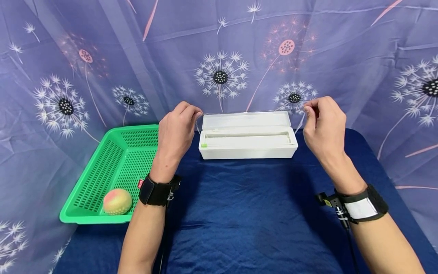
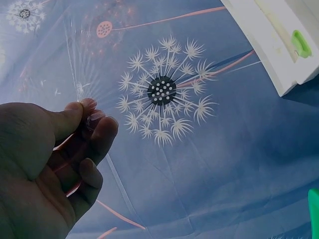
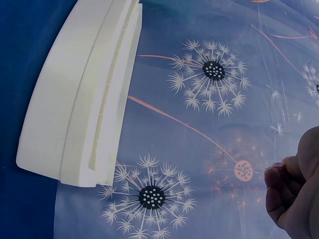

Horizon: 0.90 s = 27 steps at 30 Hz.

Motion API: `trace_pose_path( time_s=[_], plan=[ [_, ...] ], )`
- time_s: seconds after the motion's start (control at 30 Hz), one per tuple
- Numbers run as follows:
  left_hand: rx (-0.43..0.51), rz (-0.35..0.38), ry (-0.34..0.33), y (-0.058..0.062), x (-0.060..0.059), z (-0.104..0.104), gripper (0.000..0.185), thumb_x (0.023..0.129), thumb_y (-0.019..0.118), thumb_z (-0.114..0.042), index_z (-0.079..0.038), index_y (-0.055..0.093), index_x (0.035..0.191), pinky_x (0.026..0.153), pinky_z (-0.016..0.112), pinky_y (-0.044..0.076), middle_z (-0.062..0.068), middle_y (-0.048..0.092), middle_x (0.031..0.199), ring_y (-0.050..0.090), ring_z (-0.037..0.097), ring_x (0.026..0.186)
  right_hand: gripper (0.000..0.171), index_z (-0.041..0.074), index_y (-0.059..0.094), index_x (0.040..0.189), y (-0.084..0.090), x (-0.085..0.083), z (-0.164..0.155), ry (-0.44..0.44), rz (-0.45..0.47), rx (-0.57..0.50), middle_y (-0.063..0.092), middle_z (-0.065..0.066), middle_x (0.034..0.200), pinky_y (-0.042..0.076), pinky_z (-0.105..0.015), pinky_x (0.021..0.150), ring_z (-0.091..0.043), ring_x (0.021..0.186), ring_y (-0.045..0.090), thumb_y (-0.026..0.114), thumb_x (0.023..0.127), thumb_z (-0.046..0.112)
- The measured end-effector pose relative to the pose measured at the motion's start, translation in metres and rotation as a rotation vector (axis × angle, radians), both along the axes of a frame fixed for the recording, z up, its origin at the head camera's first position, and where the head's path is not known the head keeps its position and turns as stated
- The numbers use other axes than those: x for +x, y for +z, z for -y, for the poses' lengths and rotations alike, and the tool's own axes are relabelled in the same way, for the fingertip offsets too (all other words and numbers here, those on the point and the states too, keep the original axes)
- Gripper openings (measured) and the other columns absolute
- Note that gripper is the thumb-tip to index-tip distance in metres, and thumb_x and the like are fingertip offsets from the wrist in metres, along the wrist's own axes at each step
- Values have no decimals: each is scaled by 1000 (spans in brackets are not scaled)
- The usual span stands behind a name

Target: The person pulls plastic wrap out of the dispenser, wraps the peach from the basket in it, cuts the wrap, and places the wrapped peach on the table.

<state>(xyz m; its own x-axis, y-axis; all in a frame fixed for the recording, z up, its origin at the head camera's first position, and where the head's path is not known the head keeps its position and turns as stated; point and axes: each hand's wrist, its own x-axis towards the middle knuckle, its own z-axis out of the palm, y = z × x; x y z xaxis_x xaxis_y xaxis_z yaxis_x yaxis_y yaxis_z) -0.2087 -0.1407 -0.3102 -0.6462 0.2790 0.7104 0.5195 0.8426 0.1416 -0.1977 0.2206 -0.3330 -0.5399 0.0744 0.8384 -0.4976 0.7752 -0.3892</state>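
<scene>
A white cling-film dispenser box (image 1: pixel 248 146) lies open at the far middle of the blue table, lid tipped back, with a small green slider (image 1: pixel 204 145) at its left end. A sheet of clear film (image 1: pixel 249 113) rises from the box and stretches between both hands. My left hand (image 1: pixel 195 112) pinches the film's left corner between thumb and fingertips, above the box's left end. My right hand (image 1: pixel 308 109) pinches the right corner above the right end. The left wrist view shows the pinch (image 2: pixel 92 112), wrinkled film (image 2: pixel 75 74) and box (image 2: pixel 279 45). The right wrist view shows my right hand (image 3: pixel 279 169), film (image 3: pixel 209 149) and box (image 3: pixel 79 109).
A green perforated basket (image 1: pixel 92 219) sits at the table's left, holding a round yellow-pink fruit (image 1: pixel 117 201). Dark blue cloth (image 1: pixel 239 213) covers the table between my forearms. A purple dandelion-print curtain (image 1: pixel 219 57) hangs close behind and beside the table.
</scene>
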Motion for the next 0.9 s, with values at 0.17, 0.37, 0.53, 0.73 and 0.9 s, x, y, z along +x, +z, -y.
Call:
trace_pose_path(
  time_s=[0.17,0.37,0.53,0.73,0.9],
  plan=[
    [-2,1,2,3,2,1,25,110,59,-26,-9,78,106,63,43,52,7,70,102,65,26,69,14,-11,69,99,1,-1,2,-2,-9,-26,67,-27,92,38,-42,74,-40,78,57,62,104,0],
    [-1,-14,2,4,2,1,26,110,60,-26,-9,78,105,62,43,52,7,70,102,65,27,69,15,-11,69,100,4,1,2,-8,-9,-17,66,-27,93,39,-43,74,-41,79,58,62,104,1],
    [-3,-19,2,6,2,2,24,109,61,-26,-10,78,105,61,43,52,7,70,101,65,27,69,16,-12,68,100,5,2,2,-8,-10,-16,66,-27,93,39,-43,74,-41,79,58,62,105,2],
    [-6,-24,6,7,4,3,24,109,61,-27,-10,78,105,61,44,52,6,70,101,65,28,69,15,-12,69,100,8,3,4,-15,-10,-29,65,-28,91,37,-40,75,-41,79,57,62,104,0],
    [-13,-28,0,8,5,3,25,110,59,-27,-10,78,106,61,44,52,7,70,102,64,27,68,13,-12,69,99,11,6,7,-23,-12,-36,64,-28,90,36,-36,75,-41,78,57,62,103,-3]
  ],
)
